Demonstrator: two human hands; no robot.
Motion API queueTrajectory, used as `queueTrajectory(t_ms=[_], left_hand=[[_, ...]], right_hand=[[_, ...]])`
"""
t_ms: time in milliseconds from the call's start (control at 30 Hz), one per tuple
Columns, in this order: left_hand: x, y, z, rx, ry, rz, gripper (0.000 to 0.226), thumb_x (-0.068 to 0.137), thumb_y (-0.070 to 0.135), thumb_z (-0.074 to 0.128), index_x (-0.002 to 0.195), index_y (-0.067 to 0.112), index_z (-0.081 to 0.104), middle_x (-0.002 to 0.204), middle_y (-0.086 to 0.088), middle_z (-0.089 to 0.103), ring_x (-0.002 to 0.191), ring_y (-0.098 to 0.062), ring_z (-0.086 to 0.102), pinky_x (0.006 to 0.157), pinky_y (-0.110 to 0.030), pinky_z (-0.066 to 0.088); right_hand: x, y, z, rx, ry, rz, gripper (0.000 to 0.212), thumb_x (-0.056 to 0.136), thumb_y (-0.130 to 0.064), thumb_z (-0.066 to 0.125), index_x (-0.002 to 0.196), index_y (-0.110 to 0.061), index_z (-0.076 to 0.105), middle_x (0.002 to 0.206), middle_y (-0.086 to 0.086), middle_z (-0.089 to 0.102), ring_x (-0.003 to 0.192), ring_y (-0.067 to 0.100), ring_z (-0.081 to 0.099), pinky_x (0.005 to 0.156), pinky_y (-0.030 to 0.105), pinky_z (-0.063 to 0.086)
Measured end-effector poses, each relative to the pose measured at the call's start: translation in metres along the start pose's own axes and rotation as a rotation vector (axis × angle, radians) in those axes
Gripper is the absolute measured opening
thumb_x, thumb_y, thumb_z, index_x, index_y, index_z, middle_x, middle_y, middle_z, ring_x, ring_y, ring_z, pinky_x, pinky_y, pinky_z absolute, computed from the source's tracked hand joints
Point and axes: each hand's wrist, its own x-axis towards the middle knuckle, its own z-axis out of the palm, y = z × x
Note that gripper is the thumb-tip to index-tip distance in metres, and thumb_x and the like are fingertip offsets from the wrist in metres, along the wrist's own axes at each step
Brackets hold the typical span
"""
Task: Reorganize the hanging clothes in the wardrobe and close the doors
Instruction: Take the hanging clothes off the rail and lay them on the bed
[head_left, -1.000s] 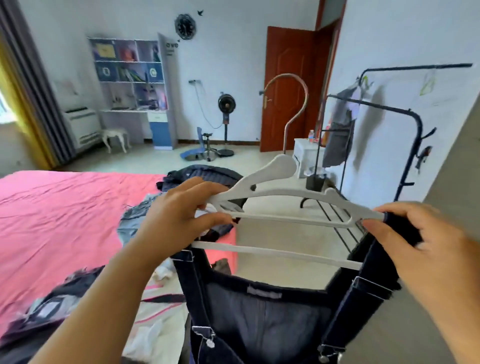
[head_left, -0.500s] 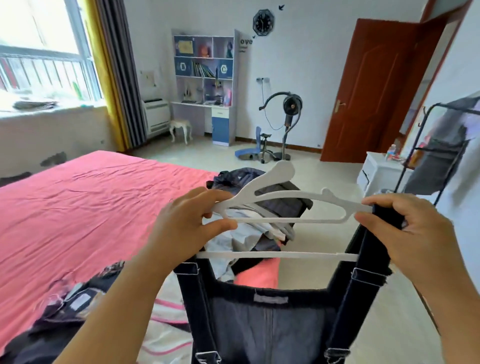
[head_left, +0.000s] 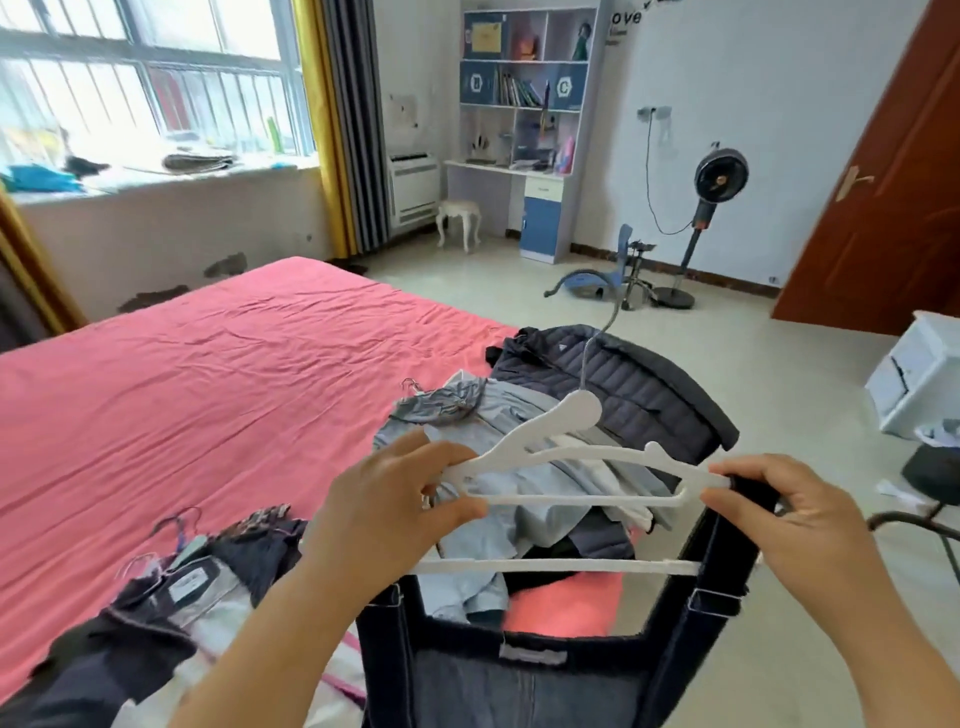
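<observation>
Left hand (head_left: 395, 499): fingers pinch the white hanger (head_left: 566, 462)'s left end, steadying it.
Right hand (head_left: 800, 525): fingers grip the overalls (head_left: 524, 680) strap at the hanger's right end, seating it.

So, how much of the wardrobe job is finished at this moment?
Little looks done: no wardrobe is in view. In hand: the left hand and right hand hold a white hanger carrying dark denim overalls. Left: a pile of clothes and more hangered garments lie on the pink bed, unhung; closing the doors remains.
</observation>
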Motion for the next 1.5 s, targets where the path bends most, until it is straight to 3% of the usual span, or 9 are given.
queueTrajectory(t_ms=[167, 300, 433, 567, 733, 867, 1033, 1267, 1500], left_hand=[[0.027, 0.011, 0.027, 0.066, 0.030, -0.098, 0.043, 0.067, 0.066, 0.057, 0.105, 0.046, 0.062, 0.099, 0.044, 0.042, 0.082, 0.021, 0.047, 0.056, -0.007, 0.027], [0.048, 0.027, 0.048, 0.113, 0.102, -0.219, 0.049, 0.066, 0.072, 0.045, 0.106, 0.046, 0.057, 0.088, 0.038, 0.048, 0.068, 0.019, 0.049, 0.054, -0.005, 0.027], [0.051, 0.038, 0.059, 0.192, 0.175, -0.356, 0.049, 0.067, 0.071, 0.046, 0.110, 0.047, 0.048, 0.101, 0.021, 0.052, 0.079, -0.001, 0.056, 0.057, -0.012, 0.038], [0.039, 0.046, 0.061, 0.215, 0.241, -0.519, 0.044, 0.067, 0.069, 0.048, 0.103, 0.047, 0.061, 0.085, 0.035, 0.048, 0.073, 0.016, 0.048, 0.056, -0.009, 0.031], [0.023, 0.053, 0.064, 0.296, 0.333, -0.637, 0.045, 0.068, 0.067, 0.051, 0.109, 0.048, 0.055, 0.084, 0.026, 0.050, 0.068, 0.004, 0.050, 0.056, -0.012, 0.034], [0.025, 0.050, 0.065, 0.325, 0.367, -0.664, 0.044, 0.068, 0.064, 0.052, 0.108, 0.048, 0.055, 0.083, 0.031, 0.047, 0.068, 0.004, 0.048, 0.056, -0.011, 0.033], [0.039, 0.031, 0.066, 0.288, 0.392, -0.674, 0.045, 0.066, 0.063, 0.053, 0.106, 0.046, 0.059, 0.078, 0.011, 0.049, 0.070, -0.004, 0.049, 0.058, -0.018, 0.039], [0.061, -0.018, 0.059, 0.114, 0.406, -0.662, 0.049, 0.059, 0.063, 0.055, 0.106, 0.049, 0.060, 0.091, 0.017, 0.058, 0.082, -0.002, 0.053, 0.069, -0.020, 0.043], [0.086, -0.094, 0.058, 0.060, 0.358, -0.667, 0.045, 0.060, 0.062, 0.058, 0.101, 0.046, 0.064, 0.080, 0.013, 0.054, 0.080, -0.004, 0.052, 0.072, -0.030, 0.046]], right_hand=[[0.060, 0.051, 0.011, 0.087, -0.120, 0.009, 0.038, 0.072, -0.004, 0.077, 0.080, -0.039, 0.068, 0.086, -0.016, 0.066, 0.078, -0.002, 0.059, 0.064, 0.000, 0.040], [0.115, 0.089, 0.019, 0.130, -0.258, -0.028, 0.036, 0.072, -0.004, 0.077, 0.082, -0.037, 0.068, 0.084, -0.013, 0.067, 0.082, 0.004, 0.060, 0.069, 0.003, 0.042], [0.163, 0.109, 0.037, 0.181, -0.461, -0.081, 0.036, 0.072, -0.010, 0.078, 0.085, -0.042, 0.067, 0.086, -0.015, 0.065, 0.086, 0.005, 0.060, 0.073, 0.006, 0.043], [0.192, 0.103, 0.065, 0.224, -0.617, -0.216, 0.042, 0.073, -0.009, 0.078, 0.088, -0.046, 0.064, 0.090, -0.021, 0.062, 0.088, 0.000, 0.057, 0.072, 0.005, 0.041], [0.212, 0.098, 0.096, 0.269, -0.725, -0.313, 0.029, 0.070, -0.008, 0.080, 0.071, -0.035, 0.068, 0.090, -0.019, 0.062, 0.088, 0.003, 0.056, 0.073, 0.011, 0.042], [0.220, 0.098, 0.114, 0.307, -0.754, -0.301, 0.034, 0.071, -0.014, 0.080, 0.084, -0.043, 0.066, 0.082, -0.009, 0.064, 0.088, 0.011, 0.058, 0.073, 0.019, 0.045], [0.232, 0.093, 0.121, 0.294, -0.758, -0.297, 0.027, 0.072, -0.010, 0.078, 0.074, -0.035, 0.069, 0.086, -0.018, 0.062, 0.086, 0.005, 0.057, 0.071, 0.012, 0.044], [0.253, 0.076, 0.148, 0.254, -0.691, -0.271, 0.023, 0.073, -0.010, 0.078, 0.081, -0.030, 0.069, 0.084, -0.010, 0.064, 0.087, -0.001, 0.056, 0.071, 0.002, 0.040], [0.272, 0.069, 0.211, 0.253, -0.713, -0.177, 0.019, 0.074, -0.012, 0.077, 0.080, -0.029, 0.070, 0.084, -0.002, 0.068, 0.080, 0.012, 0.062, 0.073, 0.024, 0.050]])
